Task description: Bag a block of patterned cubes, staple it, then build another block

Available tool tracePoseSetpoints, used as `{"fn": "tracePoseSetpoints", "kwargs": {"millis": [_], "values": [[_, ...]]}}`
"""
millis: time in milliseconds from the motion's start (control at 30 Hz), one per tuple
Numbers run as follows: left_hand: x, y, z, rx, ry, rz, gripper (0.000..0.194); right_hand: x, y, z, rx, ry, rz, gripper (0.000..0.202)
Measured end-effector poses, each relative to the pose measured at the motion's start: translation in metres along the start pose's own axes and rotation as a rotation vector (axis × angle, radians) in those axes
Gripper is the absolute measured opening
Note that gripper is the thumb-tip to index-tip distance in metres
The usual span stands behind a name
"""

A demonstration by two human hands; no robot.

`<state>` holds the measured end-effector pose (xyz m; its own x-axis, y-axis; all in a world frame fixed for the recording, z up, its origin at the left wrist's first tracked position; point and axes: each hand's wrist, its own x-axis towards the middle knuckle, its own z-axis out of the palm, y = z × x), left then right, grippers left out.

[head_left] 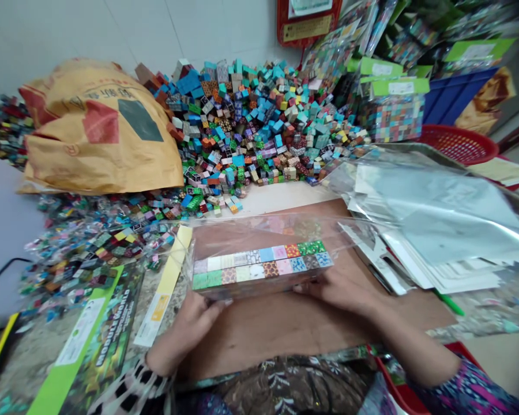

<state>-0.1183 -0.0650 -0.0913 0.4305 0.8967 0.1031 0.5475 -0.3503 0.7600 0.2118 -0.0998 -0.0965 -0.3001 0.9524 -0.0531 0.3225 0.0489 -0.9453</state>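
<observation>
A long block of small patterned cubes (266, 267), in two visible rows, lies inside a clear plastic bag (242, 233) above a brown board (259, 328). My left hand (200, 316) is closed on the block's near left corner, its thumb along the front edge. At the near right corner, my right hand (333, 288) grips the same block through the plastic, fingers curled beneath the edge. The bag's clear film spreads out beyond the cubes toward the back.
Heaped loose cubes (259, 127) fill the back, beside a yellow sack (99, 132). Clear bags and white sheets (441, 225) lie at right, near a red basket (458, 144). Printed green-edged cards (90, 340) and a yellow strip (166, 282) lie at left.
</observation>
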Motion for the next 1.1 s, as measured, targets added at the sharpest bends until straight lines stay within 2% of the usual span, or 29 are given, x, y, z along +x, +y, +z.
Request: {"fn": "tracePoseSetpoints", "kwargs": {"millis": [167, 267, 333, 400, 533, 667, 733, 900, 1033, 1100], "values": [[0.001, 0.014, -0.001, -0.125, -0.041, -0.079, 0.027, -0.006, -0.022, 0.003, 0.238, -0.114, 0.079, 0.041], [0.003, 0.025, -0.003, -0.142, -0.046, -0.138, 0.028, -0.01, -0.029, 0.002, 0.364, -0.135, 0.098, 0.066], [0.003, 0.03, -0.005, -0.13, -0.063, -0.168, 0.031, -0.014, -0.026, 0.003, 0.473, -0.135, 0.091, 0.084], [0.002, 0.033, -0.007, -0.094, -0.092, -0.179, 0.029, -0.017, -0.019, 0.005, 0.579, -0.126, 0.103, 0.09], [-0.003, 0.031, -0.009, 0.058, -0.133, -0.167, 0.024, -0.022, -0.008, 0.013, 0.704, -0.068, 0.164, 0.086], [-0.009, 0.028, -0.009, 0.178, -0.177, -0.161, 0.044, -0.025, -0.015, 0.016, 0.719, -0.044, 0.149, 0.08], [-0.01, 0.03, -0.009, 0.195, -0.182, -0.129, 0.047, -0.026, -0.02, 0.017, 0.684, 0.0, 0.143, 0.08], [-0.015, 0.037, -0.009, 0.188, -0.123, -0.049, 0.031, -0.033, -0.019, 0.021, 0.723, 0.076, 0.117, 0.081], [-0.019, 0.038, -0.009, 0.181, -0.148, -0.053, 0.032, -0.038, -0.02, 0.023, 0.892, 0.12, 0.081, 0.086], [-0.022, 0.039, -0.009, 0.147, -0.119, -0.052, 0.028, -0.04, -0.025, 0.022, 0.969, 0.134, 0.108, 0.085]]}}
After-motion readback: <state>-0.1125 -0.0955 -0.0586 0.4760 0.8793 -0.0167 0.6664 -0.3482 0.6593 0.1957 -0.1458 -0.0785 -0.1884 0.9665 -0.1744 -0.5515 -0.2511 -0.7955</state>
